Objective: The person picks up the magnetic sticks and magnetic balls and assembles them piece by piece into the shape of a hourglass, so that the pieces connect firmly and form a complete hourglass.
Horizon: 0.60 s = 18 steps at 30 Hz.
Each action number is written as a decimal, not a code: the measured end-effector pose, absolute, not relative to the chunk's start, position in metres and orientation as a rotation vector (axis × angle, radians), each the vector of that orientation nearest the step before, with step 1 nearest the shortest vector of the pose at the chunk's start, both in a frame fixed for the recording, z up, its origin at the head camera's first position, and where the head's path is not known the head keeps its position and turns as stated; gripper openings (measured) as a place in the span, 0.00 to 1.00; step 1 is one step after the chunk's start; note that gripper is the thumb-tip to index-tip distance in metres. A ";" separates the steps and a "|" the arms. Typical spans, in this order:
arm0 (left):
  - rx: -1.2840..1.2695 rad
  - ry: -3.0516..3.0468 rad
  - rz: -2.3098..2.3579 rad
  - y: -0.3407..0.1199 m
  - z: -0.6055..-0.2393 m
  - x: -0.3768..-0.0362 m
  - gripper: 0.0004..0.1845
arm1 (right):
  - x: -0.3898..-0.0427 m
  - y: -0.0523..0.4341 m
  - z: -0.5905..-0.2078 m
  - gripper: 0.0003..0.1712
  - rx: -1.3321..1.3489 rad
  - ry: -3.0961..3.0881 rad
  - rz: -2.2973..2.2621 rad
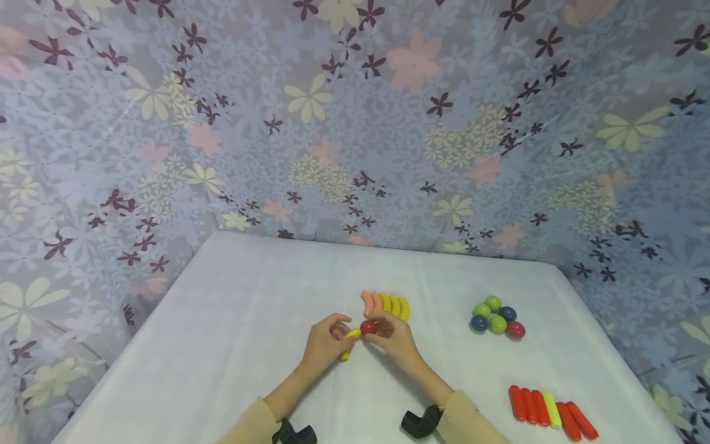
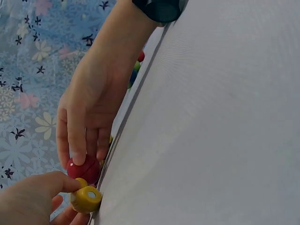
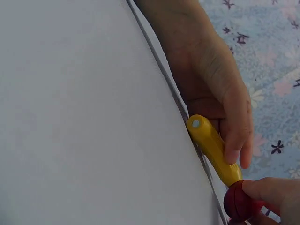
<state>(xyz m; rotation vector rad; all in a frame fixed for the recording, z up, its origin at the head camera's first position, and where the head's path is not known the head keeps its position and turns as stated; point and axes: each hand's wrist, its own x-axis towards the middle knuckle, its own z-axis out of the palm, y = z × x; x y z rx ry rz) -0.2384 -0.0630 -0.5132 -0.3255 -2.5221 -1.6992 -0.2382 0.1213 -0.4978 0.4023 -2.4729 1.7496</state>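
Midway between table [image 1: 233,320] sides, red ball [image 1: 368,327]

No txt, label, brand, no. or sign can be read in any of the 3 views, i.e. head, L wrist and R wrist.

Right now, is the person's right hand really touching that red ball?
Touching. The left wrist view shows it: the right hand has one digit's tip laid against the red ball.
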 end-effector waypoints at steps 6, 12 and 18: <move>-0.386 -2.547 -1.631 -0.064 -0.516 -0.239 0.18 | -0.248 0.123 -0.518 0.24 0.547 -2.461 1.806; -0.425 -2.602 -1.558 -0.063 -0.518 -0.239 0.18 | -0.249 0.128 -0.518 0.22 0.591 -2.436 1.767; -0.394 -2.648 -1.480 -0.062 -0.516 -0.237 0.17 | -0.258 0.141 -0.516 0.14 0.308 -2.290 1.561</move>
